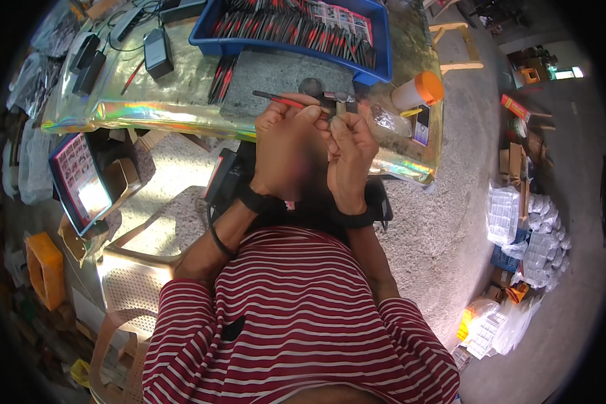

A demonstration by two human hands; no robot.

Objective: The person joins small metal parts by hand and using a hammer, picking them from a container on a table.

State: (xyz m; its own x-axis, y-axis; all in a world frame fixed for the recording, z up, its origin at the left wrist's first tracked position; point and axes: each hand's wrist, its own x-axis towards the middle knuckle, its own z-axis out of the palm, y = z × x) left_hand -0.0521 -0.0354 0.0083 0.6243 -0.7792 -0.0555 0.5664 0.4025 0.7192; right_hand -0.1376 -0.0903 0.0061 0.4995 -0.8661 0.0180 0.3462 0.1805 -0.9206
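My left hand (pixel 276 145) grips a slim red-and-black pen-like tool (pixel 289 102), its black end pointing left and its other end toward my right fingertips. Thumb and fingers of my right hand (pixel 350 158) are pinched together close to that end; whatever they hold is too small to make out. Both hands are over the table's near edge, in front of a grey stone slab (pixel 262 74). On the slab, just beyond my fingers, lie a round dark piece (pixel 310 86) and a metal piece like a hammer head (pixel 339 96).
A blue tray (pixel 212 47) full of similar tools stands behind the slab, with several more tools (pixel 222 79) left of it. An orange-lidded jar (pixel 411 94) and clear plastic packaging (pixel 389 121) sit right. Black chargers (pixel 157 54) lie left. A plastic chair (pixel 131 283) stands beside me.
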